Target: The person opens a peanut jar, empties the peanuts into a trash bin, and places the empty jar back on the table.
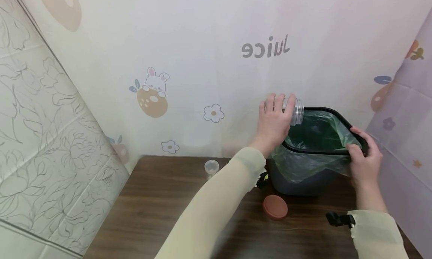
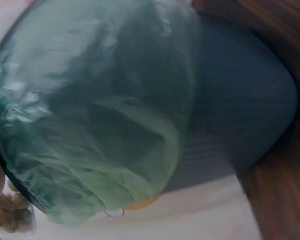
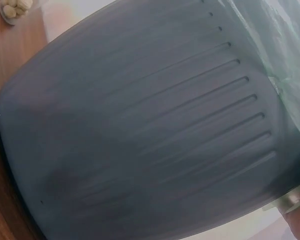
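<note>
My left hand [image 1: 275,118] grips a clear ribbed jar [image 1: 297,112], tipped on its side with its mouth over the left side of a dark trash bin [image 1: 297,182]. Brown lumps [image 2: 15,212] show through the jar at the lower left of the left wrist view; their kind is unclear. A translucent green bag [image 1: 300,163] lines the bin and folds down over its outside. On the bin's right corner, my right hand [image 1: 366,157] holds the black rim [image 1: 327,109] and the bag edge, thumb inside view and fingers over the far side.
A reddish round lid [image 1: 275,207] lies on the brown wooden table [image 1: 162,202] in front of the bin. Left of the bin stands a small clear jar [image 1: 211,167], partly behind the left sleeve; pale nut-like pieces [image 3: 17,7] show in it. Printed cloth [image 1: 189,63] hangs behind.
</note>
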Demonstrator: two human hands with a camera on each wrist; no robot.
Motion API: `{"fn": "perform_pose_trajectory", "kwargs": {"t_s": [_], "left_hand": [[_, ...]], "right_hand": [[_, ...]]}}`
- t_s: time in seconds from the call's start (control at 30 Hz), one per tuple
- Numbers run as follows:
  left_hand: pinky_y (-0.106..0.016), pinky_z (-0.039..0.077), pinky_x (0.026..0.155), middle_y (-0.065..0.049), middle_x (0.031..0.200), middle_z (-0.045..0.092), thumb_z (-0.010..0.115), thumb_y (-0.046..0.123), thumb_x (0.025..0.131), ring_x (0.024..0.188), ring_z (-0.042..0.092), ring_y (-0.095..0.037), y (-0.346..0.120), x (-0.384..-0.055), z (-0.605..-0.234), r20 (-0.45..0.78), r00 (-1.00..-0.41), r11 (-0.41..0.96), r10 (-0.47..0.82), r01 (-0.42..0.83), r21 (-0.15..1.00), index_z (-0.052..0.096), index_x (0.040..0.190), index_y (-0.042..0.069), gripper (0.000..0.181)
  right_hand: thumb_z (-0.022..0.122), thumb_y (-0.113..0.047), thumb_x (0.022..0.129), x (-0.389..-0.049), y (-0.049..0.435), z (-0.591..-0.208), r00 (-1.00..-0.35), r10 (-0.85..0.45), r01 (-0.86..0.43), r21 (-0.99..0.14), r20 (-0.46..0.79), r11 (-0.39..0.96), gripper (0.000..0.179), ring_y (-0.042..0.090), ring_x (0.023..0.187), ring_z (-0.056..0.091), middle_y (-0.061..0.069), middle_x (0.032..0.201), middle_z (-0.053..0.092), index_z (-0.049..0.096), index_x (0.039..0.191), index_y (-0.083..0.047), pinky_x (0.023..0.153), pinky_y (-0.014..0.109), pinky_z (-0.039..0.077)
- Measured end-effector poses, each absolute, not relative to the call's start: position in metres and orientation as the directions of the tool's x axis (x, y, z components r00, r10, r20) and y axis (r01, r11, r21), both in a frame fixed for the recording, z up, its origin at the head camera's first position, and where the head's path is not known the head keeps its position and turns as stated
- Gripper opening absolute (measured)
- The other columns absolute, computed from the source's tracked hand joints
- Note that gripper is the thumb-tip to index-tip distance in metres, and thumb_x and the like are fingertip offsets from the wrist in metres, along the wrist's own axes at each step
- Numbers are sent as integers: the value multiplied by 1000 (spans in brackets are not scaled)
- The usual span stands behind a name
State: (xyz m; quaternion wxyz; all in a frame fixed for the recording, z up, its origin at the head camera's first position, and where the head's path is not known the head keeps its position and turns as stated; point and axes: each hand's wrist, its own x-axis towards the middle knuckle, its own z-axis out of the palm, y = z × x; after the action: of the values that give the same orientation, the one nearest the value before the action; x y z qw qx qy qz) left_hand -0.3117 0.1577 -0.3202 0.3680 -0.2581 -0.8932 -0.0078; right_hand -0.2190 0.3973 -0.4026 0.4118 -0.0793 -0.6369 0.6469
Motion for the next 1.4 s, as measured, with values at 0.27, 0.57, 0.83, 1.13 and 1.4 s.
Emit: {"fn": "perform_pose_trajectory", "kwargs": {"t_s": [0.27, 0.57, 0.83, 1.13, 1.4], "left_hand": [[-54, 39, 121, -11, 160, 51, 60, 26, 108, 152, 41, -36, 161, -309, -322, 680, -512, 838, 525, 451, -307, 45, 164, 21, 58], [-56, 39, 122, -10, 157, 53, 52, 22, 111, 151, 42, -37, 166, -307, -322, 664, -492, 818, 563, 449, -361, 47, 162, 21, 51], [-55, 38, 121, -8, 158, 52, 43, 18, 113, 153, 41, -36, 169, -305, -320, 655, -463, 796, 597, 446, -410, 46, 163, 22, 50], [-54, 35, 123, -6, 156, 54, 38, 15, 112, 152, 41, -30, 165, -307, -322, 700, -373, 779, 609, 445, -441, 51, 158, 25, 49], [-54, 31, 127, -6, 158, 51, 45, 17, 111, 155, 39, -29, 159, -311, -320, 663, -384, 757, 643, 452, -473, 50, 159, 27, 49]], "right_hand": [[60, -1, 94, -216, 402, -403, -666, 632, -385, -908, 396, 163, 47, 10, 94, 53, -4, 137, 69, 77, 137, -11, 75, 14, 40], [62, -1, 94, -213, 403, -402, -669, 635, -374, -913, 386, 161, 46, 9, 87, 52, -4, 135, 69, 77, 137, -11, 71, 14, 40], [62, -7, 96, -211, 405, -403, -661, 626, -329, -909, 415, 255, 47, 8, 90, 54, -7, 135, 68, 75, 141, -14, 75, 14, 41], [59, -12, 98, -213, 402, -406, -637, 622, -310, -890, 455, 334, 48, 8, 90, 52, -10, 132, 67, 74, 143, -17, 76, 17, 40], [58, -12, 98, -219, 395, -406, -635, 603, -328, -875, 483, 355, 49, 7, 96, 50, -11, 137, 66, 73, 144, -15, 79, 18, 37]]}}
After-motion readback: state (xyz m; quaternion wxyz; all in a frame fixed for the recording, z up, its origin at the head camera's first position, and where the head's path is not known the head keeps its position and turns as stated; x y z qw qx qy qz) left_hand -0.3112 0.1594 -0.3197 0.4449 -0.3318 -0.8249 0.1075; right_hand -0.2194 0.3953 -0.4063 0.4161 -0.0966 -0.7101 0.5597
